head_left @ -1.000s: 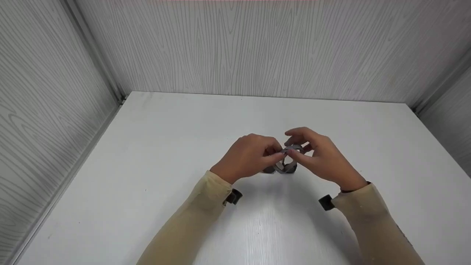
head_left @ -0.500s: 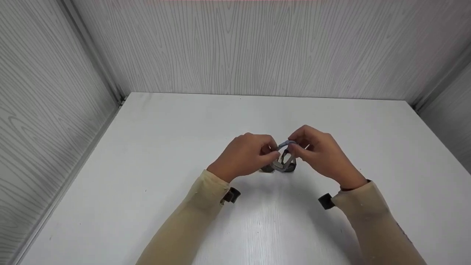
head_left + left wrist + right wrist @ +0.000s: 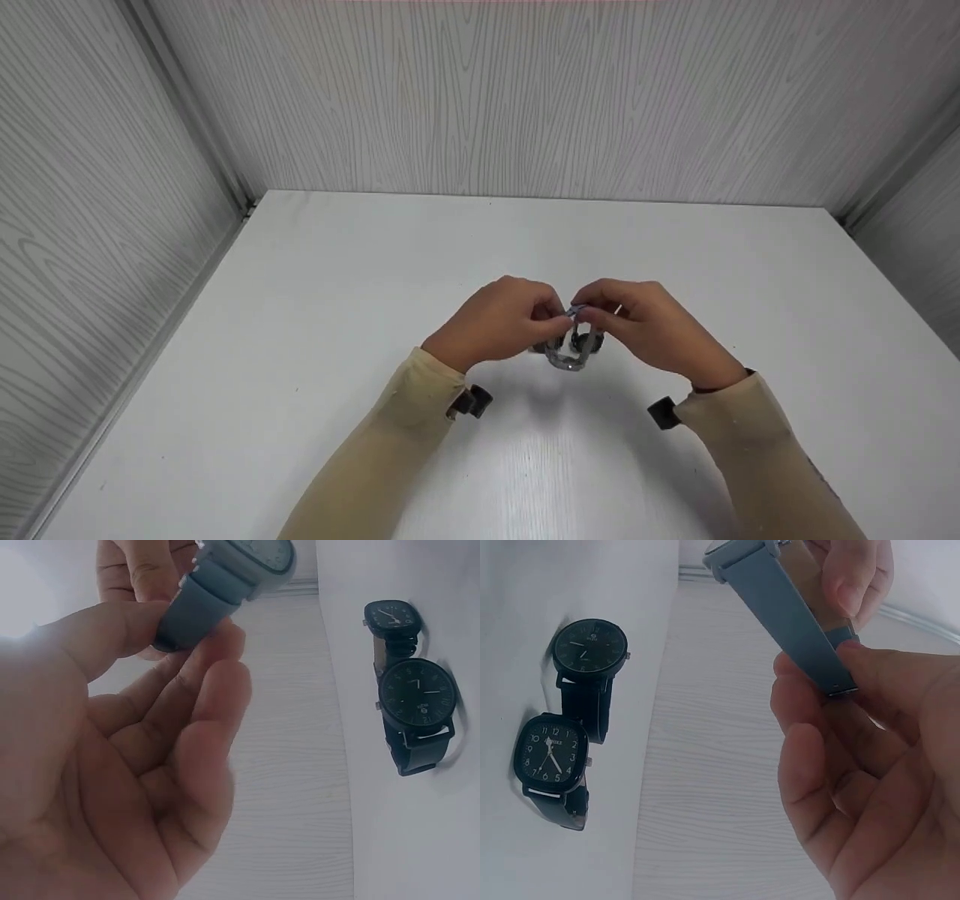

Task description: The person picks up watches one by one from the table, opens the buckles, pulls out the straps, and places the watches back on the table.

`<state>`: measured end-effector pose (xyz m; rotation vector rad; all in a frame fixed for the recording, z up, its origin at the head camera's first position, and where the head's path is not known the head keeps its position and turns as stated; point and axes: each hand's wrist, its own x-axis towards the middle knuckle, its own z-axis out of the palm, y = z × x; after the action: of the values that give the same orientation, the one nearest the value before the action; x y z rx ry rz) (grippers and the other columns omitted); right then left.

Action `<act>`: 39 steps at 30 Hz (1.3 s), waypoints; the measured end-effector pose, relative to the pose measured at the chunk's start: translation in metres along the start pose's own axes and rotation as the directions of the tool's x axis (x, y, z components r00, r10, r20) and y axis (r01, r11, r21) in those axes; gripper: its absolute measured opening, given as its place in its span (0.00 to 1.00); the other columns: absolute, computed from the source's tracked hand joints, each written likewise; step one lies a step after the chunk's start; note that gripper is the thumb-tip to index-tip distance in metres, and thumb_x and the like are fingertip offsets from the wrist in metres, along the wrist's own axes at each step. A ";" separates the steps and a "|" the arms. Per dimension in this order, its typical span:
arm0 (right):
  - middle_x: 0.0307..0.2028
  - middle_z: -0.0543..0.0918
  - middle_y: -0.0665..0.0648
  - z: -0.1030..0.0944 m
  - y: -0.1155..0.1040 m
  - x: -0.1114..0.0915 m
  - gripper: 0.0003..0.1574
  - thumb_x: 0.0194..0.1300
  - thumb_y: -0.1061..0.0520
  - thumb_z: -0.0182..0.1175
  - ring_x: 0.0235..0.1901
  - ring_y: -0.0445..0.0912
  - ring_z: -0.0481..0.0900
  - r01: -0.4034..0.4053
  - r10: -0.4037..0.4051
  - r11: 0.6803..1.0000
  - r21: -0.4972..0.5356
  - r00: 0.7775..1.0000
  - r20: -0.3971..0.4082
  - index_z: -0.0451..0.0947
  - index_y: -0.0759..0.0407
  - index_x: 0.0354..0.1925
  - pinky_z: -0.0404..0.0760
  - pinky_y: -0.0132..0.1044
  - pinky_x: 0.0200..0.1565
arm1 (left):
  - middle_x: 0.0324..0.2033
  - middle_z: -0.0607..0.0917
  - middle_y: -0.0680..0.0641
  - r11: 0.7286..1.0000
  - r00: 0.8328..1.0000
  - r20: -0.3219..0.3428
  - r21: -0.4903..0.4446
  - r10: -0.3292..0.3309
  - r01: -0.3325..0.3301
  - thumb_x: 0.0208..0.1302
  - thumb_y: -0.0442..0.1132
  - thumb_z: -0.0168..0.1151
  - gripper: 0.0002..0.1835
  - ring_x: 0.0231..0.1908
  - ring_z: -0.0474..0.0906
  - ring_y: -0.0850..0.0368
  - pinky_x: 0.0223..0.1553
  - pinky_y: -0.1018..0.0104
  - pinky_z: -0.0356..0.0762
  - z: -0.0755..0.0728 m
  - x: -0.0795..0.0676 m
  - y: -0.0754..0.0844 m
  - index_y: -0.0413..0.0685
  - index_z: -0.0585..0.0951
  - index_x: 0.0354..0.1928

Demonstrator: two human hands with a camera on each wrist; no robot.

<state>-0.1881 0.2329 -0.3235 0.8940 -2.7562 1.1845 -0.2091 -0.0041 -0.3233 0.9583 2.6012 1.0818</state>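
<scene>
Both hands hold a wristwatch [image 3: 568,363] with a blue-grey strap, raised over the table and bent into a loop. My left hand [image 3: 504,319] pinches one part of the strap [image 3: 199,615] between thumb and fingers. Opposite it, my right hand [image 3: 646,324] pinches the strap near a buckle, seen in the right wrist view. The hands nearly meet at the top of the loop. The watch's face [image 3: 264,551] is partly cut off by the left wrist frame. Beyond the loop are a round black watch [image 3: 418,692] and a squarish black watch [image 3: 392,619].
The two black watches sit side by side on the white table [image 3: 360,255], partly hidden by the hands in the head view. Wood-grain panels stand along the back [image 3: 465,97] and left side [image 3: 82,225]. Each wrist wears a small black camera.
The right hand first drew its fingers in onto the strap, then came down and left, closer to the left hand. The watch loop now hangs a little lower, nearer the body.
</scene>
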 end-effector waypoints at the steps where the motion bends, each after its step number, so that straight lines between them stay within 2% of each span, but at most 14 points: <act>1: 0.42 0.88 0.45 0.000 0.000 0.000 0.10 0.75 0.56 0.62 0.36 0.48 0.84 0.008 -0.009 1.000 0.005 1.000 0.011 0.85 0.44 0.50 0.82 0.36 0.39 | 0.28 0.86 0.59 1.000 1.000 0.007 -0.009 -0.008 0.009 0.72 0.47 0.63 0.08 0.29 0.79 0.64 0.34 0.65 0.77 -0.001 0.000 -0.001 0.53 0.87 0.39; 7: 0.41 0.88 0.47 0.004 -0.001 0.001 0.09 0.75 0.55 0.63 0.37 0.46 0.84 0.011 -0.011 1.000 0.006 1.000 0.021 0.84 0.43 0.49 0.82 0.37 0.39 | 0.28 0.87 0.58 0.998 0.999 0.027 -0.050 -0.027 0.029 0.70 0.43 0.64 0.06 0.28 0.79 0.63 0.33 0.65 0.77 -0.005 -0.001 -0.002 0.52 0.87 0.38; 12: 0.38 0.87 0.50 0.007 -0.003 0.004 0.05 0.75 0.53 0.63 0.38 0.45 0.84 -0.086 0.086 0.996 0.008 0.996 -0.017 0.83 0.49 0.46 0.82 0.39 0.39 | 0.28 0.87 0.57 0.997 0.999 0.027 -0.064 -0.033 0.035 0.69 0.42 0.65 0.04 0.28 0.79 0.63 0.32 0.65 0.76 -0.006 -0.003 -0.001 0.53 0.86 0.37; 16: 0.37 0.86 0.51 0.009 -0.006 0.010 0.04 0.73 0.55 0.62 0.39 0.46 0.81 -0.175 0.177 0.983 0.055 0.983 -0.038 0.83 0.52 0.43 0.81 0.41 0.41 | 0.29 0.88 0.56 0.996 0.999 0.035 -0.077 -0.030 0.032 0.69 0.43 0.65 0.04 0.28 0.79 0.63 0.33 0.65 0.76 -0.007 -0.002 0.000 0.52 0.86 0.38; 18: 0.36 0.85 0.52 0.010 -0.008 0.014 0.04 0.72 0.57 0.61 0.39 0.47 0.80 -0.193 0.196 0.979 0.072 0.980 -0.035 0.82 0.53 0.41 0.80 0.41 0.41 | 0.29 0.87 0.56 0.996 0.999 0.041 -0.078 -0.028 0.031 0.69 0.43 0.65 0.05 0.29 0.79 0.63 0.33 0.66 0.76 -0.008 -0.002 -0.001 0.51 0.86 0.38; 23: 0.34 0.84 0.52 0.014 -0.015 0.020 0.04 0.70 0.59 0.59 0.37 0.49 0.80 -0.177 0.181 0.980 0.095 0.983 -0.037 0.81 0.55 0.39 0.80 0.41 0.40 | 0.33 0.86 0.57 0.996 0.999 0.029 -0.089 -0.017 0.020 0.70 0.46 0.66 0.07 0.34 0.80 0.61 0.39 0.64 0.77 -0.014 -0.003 -0.002 0.52 0.84 0.42; 27: 0.35 0.86 0.52 0.014 -0.017 0.020 0.03 0.71 0.58 0.62 0.37 0.48 0.83 -0.153 0.160 0.982 0.107 0.985 -0.059 0.83 0.55 0.40 0.82 0.39 0.41 | 0.36 0.87 0.58 0.994 1.000 0.009 -0.112 -0.011 0.012 0.72 0.51 0.65 0.10 0.40 0.82 0.60 0.43 0.63 0.78 -0.019 -0.004 -0.004 0.55 0.85 0.46; 34: 0.39 0.87 0.49 0.016 -0.015 0.021 0.04 0.73 0.56 0.65 0.41 0.46 0.84 -0.124 0.128 0.988 0.089 0.991 -0.043 0.86 0.52 0.41 0.82 0.43 0.46 | 0.35 0.89 0.48 0.995 0.999 0.030 -0.094 -0.034 0.036 0.73 0.50 0.65 0.09 0.33 0.80 0.59 0.36 0.63 0.77 -0.022 -0.006 -0.009 0.56 0.88 0.45; 39: 0.40 0.86 0.49 0.020 -0.015 0.020 0.03 0.70 0.60 0.65 0.42 0.45 0.84 -0.109 0.113 0.990 0.093 0.993 -0.042 0.85 0.53 0.40 0.82 0.45 0.49 | 0.30 0.87 0.53 0.999 0.999 0.031 -0.050 -0.012 0.013 0.71 0.48 0.67 0.07 0.32 0.78 0.60 0.35 0.64 0.76 -0.021 -0.006 -0.009 0.56 0.87 0.40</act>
<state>-0.1935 0.2016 -0.3232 0.7173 -2.7668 1.3396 -0.2166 -0.0251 -0.3153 0.9392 2.5389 1.1150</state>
